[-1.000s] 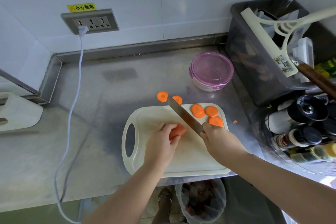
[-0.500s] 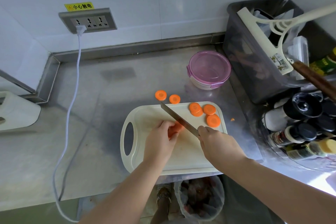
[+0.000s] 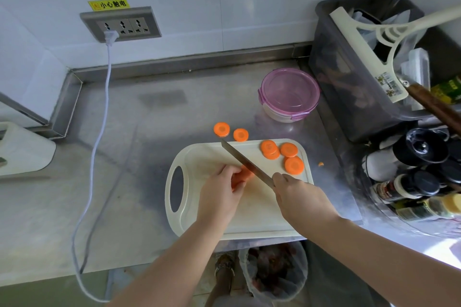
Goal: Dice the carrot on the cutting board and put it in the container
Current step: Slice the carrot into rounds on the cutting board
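Right now the left hand [image 3: 219, 194] curls over the carrot stub [image 3: 241, 176] at the middle of the white cutting board [image 3: 199, 157], fingers wrapped round it and pinning it down. The right hand [image 3: 299, 197] is closed round the knife's handle. The knife blade [image 3: 243, 163] runs toward 11 o'clock and lies against the cut end of the stub.

Three or four carrot slices [image 3: 289, 149] lie on the board's 2 o'clock corner, some overlapping. Two more rounds [image 3: 221, 129] sit on the steel counter [image 3: 149, 182] just past the board's 12 o'clock edge, and a small carrot scrap [image 3: 321, 164] lies off its 3 o'clock side.

At 1 o'clock from the board stands the round container [image 3: 289, 92], its translucent pink lid clipped on; I cannot tell what is inside.

Farther toward 2 o'clock, a grey bin [image 3: 349, 82] holds a white long-handled tool and clear plastic items. At 3 o'clock a clear tub [image 3: 411, 222] is packed with dark-capped bottles and jars. Below the counter edge at 6 o'clock, a bag-lined waste basket [image 3: 274, 269] holds dark reddish scraps.
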The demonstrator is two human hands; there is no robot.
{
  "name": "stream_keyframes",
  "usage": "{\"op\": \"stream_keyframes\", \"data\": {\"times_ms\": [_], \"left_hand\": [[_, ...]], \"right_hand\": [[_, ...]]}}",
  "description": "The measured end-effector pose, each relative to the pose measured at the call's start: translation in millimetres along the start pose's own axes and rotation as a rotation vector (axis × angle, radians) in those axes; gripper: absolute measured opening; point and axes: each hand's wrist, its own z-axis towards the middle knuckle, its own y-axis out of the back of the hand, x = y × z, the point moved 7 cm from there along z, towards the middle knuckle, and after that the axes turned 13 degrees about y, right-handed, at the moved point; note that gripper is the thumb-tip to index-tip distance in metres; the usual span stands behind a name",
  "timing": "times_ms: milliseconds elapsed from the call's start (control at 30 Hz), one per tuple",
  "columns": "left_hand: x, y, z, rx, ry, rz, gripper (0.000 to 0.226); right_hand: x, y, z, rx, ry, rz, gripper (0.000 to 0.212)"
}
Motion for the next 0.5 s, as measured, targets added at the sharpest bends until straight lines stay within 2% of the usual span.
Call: {"op": "stream_keyframes", "data": {"times_ms": [300,500], "left_hand": [[-4,3,0,0.011,-0.021,-0.023,0.014],[-2,1,1,0.018,-0.01,-0.016,0.02]], "right_hand": [[0,-12,15,0.066,-0.017,0.03,0.027],[-8,-24,26,0.089,-0.038,0.074,0.02]]}}
